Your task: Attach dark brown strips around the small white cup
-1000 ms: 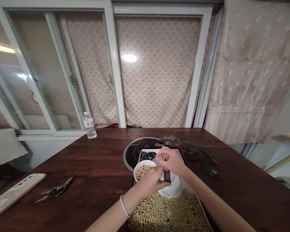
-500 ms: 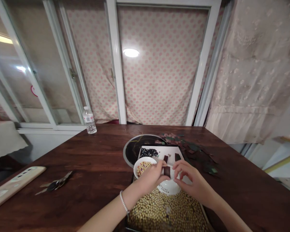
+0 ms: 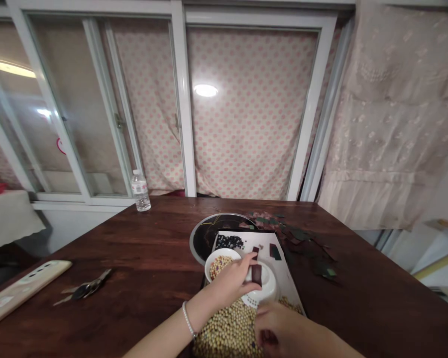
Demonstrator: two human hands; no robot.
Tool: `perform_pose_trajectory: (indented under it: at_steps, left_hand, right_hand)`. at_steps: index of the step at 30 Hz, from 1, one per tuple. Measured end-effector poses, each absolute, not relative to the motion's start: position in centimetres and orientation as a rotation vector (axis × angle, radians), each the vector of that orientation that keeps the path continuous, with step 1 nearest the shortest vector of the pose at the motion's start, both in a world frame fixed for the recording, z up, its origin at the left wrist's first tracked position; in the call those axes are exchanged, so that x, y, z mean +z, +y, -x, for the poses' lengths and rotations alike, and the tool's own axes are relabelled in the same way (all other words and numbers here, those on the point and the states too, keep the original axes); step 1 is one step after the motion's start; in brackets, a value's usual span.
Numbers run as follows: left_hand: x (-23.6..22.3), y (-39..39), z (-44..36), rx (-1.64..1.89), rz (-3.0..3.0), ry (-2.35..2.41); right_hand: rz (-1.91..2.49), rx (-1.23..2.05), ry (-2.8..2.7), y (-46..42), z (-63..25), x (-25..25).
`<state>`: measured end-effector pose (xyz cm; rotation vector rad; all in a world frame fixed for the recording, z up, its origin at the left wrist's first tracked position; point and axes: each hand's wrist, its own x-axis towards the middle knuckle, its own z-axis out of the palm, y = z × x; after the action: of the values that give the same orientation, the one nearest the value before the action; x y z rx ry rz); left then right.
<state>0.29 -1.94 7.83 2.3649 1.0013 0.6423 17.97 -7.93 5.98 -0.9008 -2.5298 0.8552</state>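
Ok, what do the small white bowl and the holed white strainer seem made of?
The small white bowl looks like glazed ceramic: smooth, with a glossy rim. The holed white strainer looks like plastic, going by its even, smooth surface and small round holes, though ceramic can't be ruled out.

Left hand (image 3: 229, 284), right hand (image 3: 285, 330): 1 each on my feed
White bowl (image 3: 209, 268): 1
White colander (image 3: 269, 286): 1
Dark square pieces (image 3: 275, 252): 3, as I count them
White tray (image 3: 281, 283): 1
Round black plate (image 3: 204, 239): 1
Water bottle (image 3: 141, 192): 1
Bench (image 3: 134, 248): 1
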Motion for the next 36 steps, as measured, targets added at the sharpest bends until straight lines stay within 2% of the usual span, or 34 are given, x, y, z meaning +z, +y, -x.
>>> perform_pose_trajectory:
  at_steps: [9,13,19,24,36]
  left_hand:
    - [7.2,-1.3,-0.2,0.736,-2.227,0.945]
    - [7.6,-1.3,-0.4,0.73,-2.201,0.968]
    - [8.1,-2.2,-0.3,0.686,-2.264,1.061]
    - [8.8,-3.1,-0.2,0.563,-2.378,1.139]
    - [8.7,-3.2,0.0,0.622,-2.383,1.095]
  right_hand:
    - [1.042,0.671,-1.986,-3.1,-19.9,8.4]
    - [0.969,0.833,-1.877,-1.0,-18.9,6.7]
    - [0.983,0.805,-1.839,-0.3,-18.6,4.4]
    - [0.975,0.796,-1.871,-0.4,-18.4,4.7]
    - [0.965,0.748,-1.889,-0.9,-18.7,4.9]
